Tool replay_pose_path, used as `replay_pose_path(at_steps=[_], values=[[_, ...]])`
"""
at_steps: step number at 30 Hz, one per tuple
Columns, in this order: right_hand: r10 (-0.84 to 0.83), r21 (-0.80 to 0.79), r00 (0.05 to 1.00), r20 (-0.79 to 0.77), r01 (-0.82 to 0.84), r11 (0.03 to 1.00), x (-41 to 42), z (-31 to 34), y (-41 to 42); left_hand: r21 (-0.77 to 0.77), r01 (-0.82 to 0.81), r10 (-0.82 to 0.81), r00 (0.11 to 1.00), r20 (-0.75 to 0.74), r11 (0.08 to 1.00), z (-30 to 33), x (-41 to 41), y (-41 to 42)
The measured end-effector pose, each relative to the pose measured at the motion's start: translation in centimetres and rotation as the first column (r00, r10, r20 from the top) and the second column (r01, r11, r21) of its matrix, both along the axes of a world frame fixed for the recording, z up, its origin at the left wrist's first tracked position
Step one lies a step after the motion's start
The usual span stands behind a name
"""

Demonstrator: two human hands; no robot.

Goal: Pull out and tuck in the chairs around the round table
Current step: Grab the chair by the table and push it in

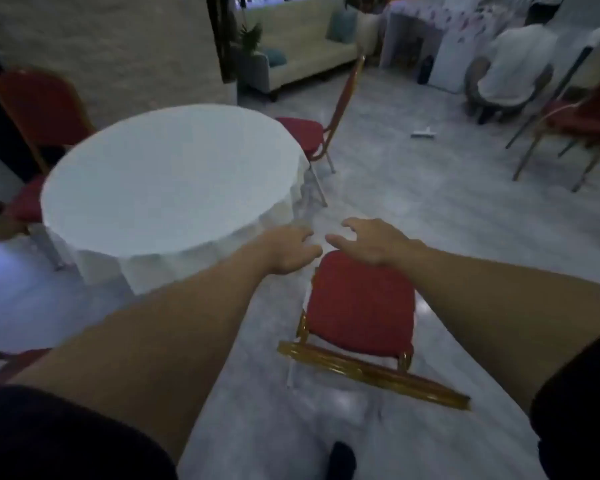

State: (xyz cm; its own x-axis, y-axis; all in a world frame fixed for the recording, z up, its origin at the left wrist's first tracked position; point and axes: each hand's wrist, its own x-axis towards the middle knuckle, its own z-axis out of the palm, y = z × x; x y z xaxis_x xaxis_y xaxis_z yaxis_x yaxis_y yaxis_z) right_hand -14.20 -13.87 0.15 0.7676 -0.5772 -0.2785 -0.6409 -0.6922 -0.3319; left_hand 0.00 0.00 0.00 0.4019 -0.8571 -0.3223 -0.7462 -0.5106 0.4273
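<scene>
A round table (167, 188) under a white cloth stands at centre left. Right below me is a red-cushioned chair (359, 306) with a gold frame, pulled out from the table, its gold backrest top nearest me. My left hand (288, 247) and my right hand (371, 242) are stretched out over the far edge of its seat, fingers apart, holding nothing. Another red chair (312, 133) stands at the table's far right, its seat partly under the cloth. A third red chair (39, 109) stands at the far left.
A person in white crouches on the floor at the far right (510, 71). More red chairs (582, 123) stand at the right edge. A pale sofa (302, 46) lines the back wall. A small white object (423, 133) lies on the grey floor.
</scene>
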Motion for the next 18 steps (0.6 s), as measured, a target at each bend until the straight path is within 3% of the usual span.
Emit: replay_pose_path(at_steps=[6, 10, 13, 18], values=[[-0.179, 0.101, 0.975, -0.128, 0.193, 0.976, -11.1, -7.5, 3.1, 0.204, 0.331, -0.312, 0.943, -0.117, 0.921, -6.0, -8.4, 0.1], [-0.211, 0.197, 0.963, -0.164, 0.242, 0.95, -17.2, -10.1, 6.9, 0.257, 0.413, -0.362, 0.905, -0.223, 0.874, -10.4, -11.5, 1.9], [-0.229, 0.24, 0.968, -0.097, 0.246, 0.939, -19.1, -11.2, 8.8, 0.262, 0.482, -0.401, 0.863, -0.308, 0.836, -12.3, -12.5, 2.8], [-0.089, 0.185, 0.992, -0.084, 0.103, 0.977, -20.0, -12.6, 9.1, 0.242, 0.554, -0.534, 0.832, -0.147, 0.797, -13.5, -12.7, 3.5]])
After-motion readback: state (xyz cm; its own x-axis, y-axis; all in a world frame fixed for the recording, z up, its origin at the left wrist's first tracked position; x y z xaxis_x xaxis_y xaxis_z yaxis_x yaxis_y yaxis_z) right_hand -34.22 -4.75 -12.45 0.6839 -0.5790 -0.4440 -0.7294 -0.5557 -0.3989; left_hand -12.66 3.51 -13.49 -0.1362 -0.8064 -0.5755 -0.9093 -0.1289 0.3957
